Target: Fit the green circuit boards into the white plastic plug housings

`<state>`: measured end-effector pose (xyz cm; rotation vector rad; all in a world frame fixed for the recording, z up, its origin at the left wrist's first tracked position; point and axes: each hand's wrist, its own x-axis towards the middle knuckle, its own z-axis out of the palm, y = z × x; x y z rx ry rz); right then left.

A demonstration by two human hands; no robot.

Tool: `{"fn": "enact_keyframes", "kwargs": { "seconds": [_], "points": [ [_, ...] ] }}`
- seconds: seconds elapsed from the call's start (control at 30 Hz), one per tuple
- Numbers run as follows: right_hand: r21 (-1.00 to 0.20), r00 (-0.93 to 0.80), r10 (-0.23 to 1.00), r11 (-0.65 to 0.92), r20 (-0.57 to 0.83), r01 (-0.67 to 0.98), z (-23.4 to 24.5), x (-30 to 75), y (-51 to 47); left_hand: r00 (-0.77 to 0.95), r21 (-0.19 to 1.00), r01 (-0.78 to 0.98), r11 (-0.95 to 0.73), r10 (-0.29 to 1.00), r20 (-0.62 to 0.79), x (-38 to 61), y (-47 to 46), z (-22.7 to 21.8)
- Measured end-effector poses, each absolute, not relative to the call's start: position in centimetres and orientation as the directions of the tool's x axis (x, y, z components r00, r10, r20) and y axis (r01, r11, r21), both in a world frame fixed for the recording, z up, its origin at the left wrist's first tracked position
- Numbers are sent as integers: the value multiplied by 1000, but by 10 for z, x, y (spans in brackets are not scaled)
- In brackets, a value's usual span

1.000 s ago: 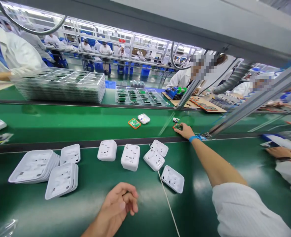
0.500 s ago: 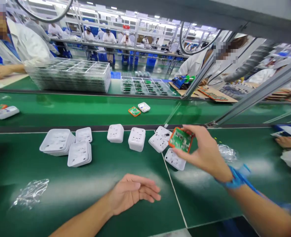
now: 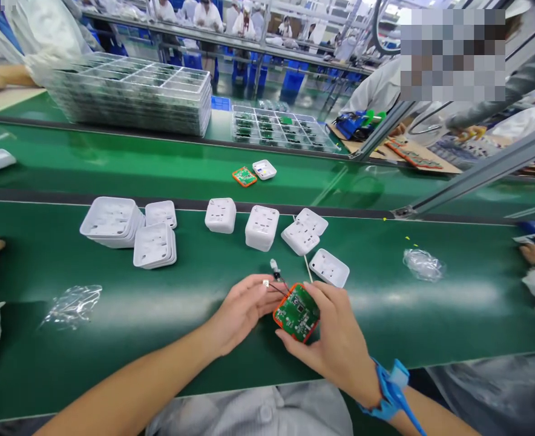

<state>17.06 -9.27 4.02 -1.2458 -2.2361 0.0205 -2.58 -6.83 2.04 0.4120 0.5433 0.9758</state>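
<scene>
My right hand (image 3: 335, 330) grips a green circuit board (image 3: 297, 312) with an orange rim, thumb and fingers on its edges. Thin dark leads run from the board's upper left; one ends in a small white connector (image 3: 266, 283) by my left thumb, another in a white plug (image 3: 274, 266) beyond my fingers. My left hand (image 3: 242, 309) has its fingers stretched toward the board, beside the leads; a firm hold on them is not visible. Past the board lie a single white plastic cover (image 3: 329, 268) and overlapping white covers (image 3: 301, 233).
Stacked white covers (image 3: 111, 219) and more white stacks (image 3: 262, 229) line the bench's far side. Clear plastic bags (image 3: 72, 306) lie at left and right. On the green strip behind are another board (image 3: 244, 176) and white cover (image 3: 264, 169). Divided trays (image 3: 131, 97) and co-workers are farther back.
My right hand has brought the board down and left, close to my left hand. The board's leads now show. The white covers it was in front of are uncovered, and the view has tilted downward.
</scene>
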Motion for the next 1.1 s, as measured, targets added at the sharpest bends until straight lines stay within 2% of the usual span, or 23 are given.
{"fn": "enact_keyframes", "kwargs": {
  "seconds": [0.07,0.2,0.33,0.4,0.5,0.63,0.73,0.8,0.93,1.1],
  "points": [
    [-358,-412,833,536,369,764,28,166,-101,382,627,-611,483,874,-301,-27,-65,17],
    [-582,-490,851,498,188,643,15,159,-107,357,740,-454,496,863,-359,-31,-59,9],
    [-709,-369,925,320,91,628,18,159,-78,357,822,-372,431,884,-301,-35,-54,8],
    [-771,-373,928,254,23,584,20,159,-56,379,845,-340,413,882,-279,-37,-53,10],
    [-856,-365,931,194,7,479,19,156,-30,445,848,-323,420,858,-256,-38,-51,13],
    [-959,-274,962,89,12,270,9,156,-21,497,856,-300,421,835,-236,-38,-51,12],
    [-991,-252,968,53,20,121,4,161,-26,441,867,-298,400,863,-247,-35,-51,9],
    [-995,-284,958,59,34,80,4,166,-28,358,861,-322,393,893,-274,-33,-51,7],
    [-993,-344,939,68,30,99,8,171,-25,232,849,-358,388,918,-322,-29,-52,7],
    [-985,-354,935,85,26,152,13,174,-20,197,895,-303,328,940,-278,-27,-53,7]
  ]
}}
